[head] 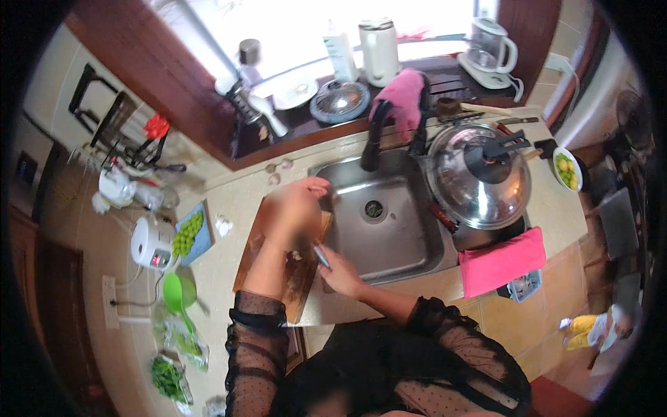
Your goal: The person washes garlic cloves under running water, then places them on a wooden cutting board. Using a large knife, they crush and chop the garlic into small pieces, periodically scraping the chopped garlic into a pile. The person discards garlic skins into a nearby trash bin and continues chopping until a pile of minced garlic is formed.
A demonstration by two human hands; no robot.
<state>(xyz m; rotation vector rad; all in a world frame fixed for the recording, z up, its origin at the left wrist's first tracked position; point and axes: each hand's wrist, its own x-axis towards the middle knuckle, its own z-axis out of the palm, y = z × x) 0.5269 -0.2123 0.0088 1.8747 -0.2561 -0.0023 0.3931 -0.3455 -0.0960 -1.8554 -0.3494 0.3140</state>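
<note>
My left hand [294, 213] is over the upper part of a wooden cutting board [252, 266], fingers towards the sink. Blur covers much of this hand, so whether it holds anything is unclear. At the board's right edge, my right hand [341, 273] grips a slim grey metal utensil [321, 256], possibly a knife; most of it is hidden. Small pale scraps [296, 255] lie on the stained board between my hands. A stainless steel sink [411, 245] adjoins the board on the right, with green bits in its drain strainer [374, 209].
Garlic bulbs [273, 179] lie beyond the board. Left are green grapes [188, 233], a white rice cooker [151, 244] and a green ladle [180, 292]. A black faucet [371, 148] and a lidded wok [448, 182] flank the sink's far right. A small person [599, 328] is on the floor, right.
</note>
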